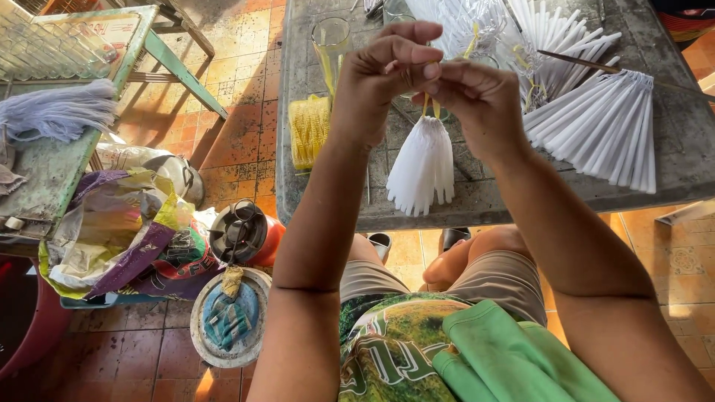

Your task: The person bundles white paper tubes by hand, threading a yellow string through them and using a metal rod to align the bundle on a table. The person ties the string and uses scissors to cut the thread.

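White tapered candles (423, 167) hang bunched from yellow wicks, pinched by your left hand (383, 71) and right hand (477, 100). Loosen either pinch and they could drop onto the grey bench (477, 205).

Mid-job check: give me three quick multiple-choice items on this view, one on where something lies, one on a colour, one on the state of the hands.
1. Where does the yellow bundle lie?
A. on the grey table, left of the hands
B. on the floor
C. on the person's lap

2. What colour are the candles hanging from the hands?
A. red
B. white
C. blue

3. How do the hands stand?
A. both flat on the table
B. left hand and right hand raised together, fingers pinching the bunch's yellow wicks
C. one hand out of view

Answers:
1 A, it rests on the table top.
2 B, the bunch is white.
3 B, both pinch above the bunch.
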